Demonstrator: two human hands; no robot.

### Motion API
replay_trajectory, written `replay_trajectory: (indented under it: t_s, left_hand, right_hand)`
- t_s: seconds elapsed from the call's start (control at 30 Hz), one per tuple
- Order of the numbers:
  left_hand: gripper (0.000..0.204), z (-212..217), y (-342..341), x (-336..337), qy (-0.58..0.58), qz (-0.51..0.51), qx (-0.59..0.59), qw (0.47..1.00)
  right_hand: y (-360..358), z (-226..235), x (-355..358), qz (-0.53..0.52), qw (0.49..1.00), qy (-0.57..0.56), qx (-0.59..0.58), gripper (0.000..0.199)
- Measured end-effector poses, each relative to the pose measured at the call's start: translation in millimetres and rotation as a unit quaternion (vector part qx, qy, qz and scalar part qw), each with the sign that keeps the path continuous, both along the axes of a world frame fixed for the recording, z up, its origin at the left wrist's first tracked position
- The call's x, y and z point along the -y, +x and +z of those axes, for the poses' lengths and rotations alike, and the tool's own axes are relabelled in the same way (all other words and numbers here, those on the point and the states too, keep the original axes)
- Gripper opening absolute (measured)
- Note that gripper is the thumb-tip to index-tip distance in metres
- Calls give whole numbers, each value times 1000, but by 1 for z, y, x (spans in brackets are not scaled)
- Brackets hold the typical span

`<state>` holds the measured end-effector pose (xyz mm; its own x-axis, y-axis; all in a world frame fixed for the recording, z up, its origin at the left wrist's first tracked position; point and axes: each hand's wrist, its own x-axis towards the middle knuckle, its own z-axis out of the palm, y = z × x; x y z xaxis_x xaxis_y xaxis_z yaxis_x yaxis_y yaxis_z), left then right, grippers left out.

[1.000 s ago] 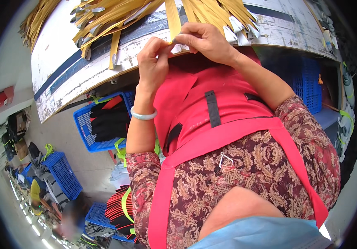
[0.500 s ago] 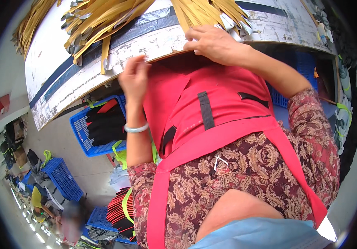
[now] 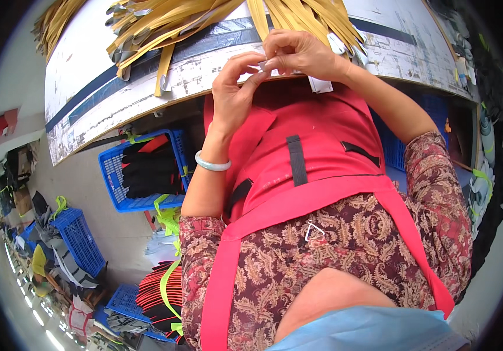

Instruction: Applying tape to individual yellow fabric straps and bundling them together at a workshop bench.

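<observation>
Strip in hand: one yellow strip (image 3: 258,20) runs down to the near edge of the table (image 3: 82,41), right where the hands are. Looks like its pale end (image 3: 265,66) is what's between the fingertips, though fingers hide the join.
Left hand: this one (image 3: 238,88) has thumb and finger pinched at the pale end, coming in from about 8 o'clock. Can't tell how tight.
Right hand: this one (image 3: 304,55) pinches the same bit from about 2 o'clock, the other fingers curled.
Which way it lies: strip's body is at roughly 12 from the fingertips, long axis close to 12-to-6, leaning a touch toward 11. Pale end points at 6, back at the wearer. Both hands are about equally near the end; the right one sits closer to the strip's body.
Other strips: one pile (image 3: 163,26) at 10 o'clock from the hands, another (image 3: 315,17) at 1.
White flap: a white piece (image 3: 321,86) hangs over the table edge, about 5 o'clock from the right hand.
Down at 8: blue basket (image 3: 140,206) with black pieces (image 3: 152,172).
</observation>
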<state>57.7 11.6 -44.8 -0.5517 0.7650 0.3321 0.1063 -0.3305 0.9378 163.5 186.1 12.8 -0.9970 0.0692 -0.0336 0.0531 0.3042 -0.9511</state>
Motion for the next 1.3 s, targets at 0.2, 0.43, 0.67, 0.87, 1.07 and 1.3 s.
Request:
replay_trajectory:
  t_s: [0.2,0.43,0.67,0.87,1.07,1.3]
  left_hand:
    - [23,22,-25,-9,27,-94,159,982]
    - [20,27,-35,-15,61,-84,209,972]
    - [19,17,-35,-13,85,-26,180,980]
    - [15,24,-33,-9,26,-76,205,976]
    - [13,14,-43,-5,-5,-106,214,971]
    - [11,10,-15,-19,-74,204,-195,957]
  right_hand:
    - [-14,-3,0,-43,991,-99,-82,14]
    - [-25,7,10,-78,960,-265,-37,18]
    - [-33,-8,13,-103,957,-263,-58,18]
    - [-29,-6,1,-59,970,-237,-12,20]
    - [-28,10,-13,34,980,-186,68,25]
    - [-35,-10,21,-117,974,166,-105,14]
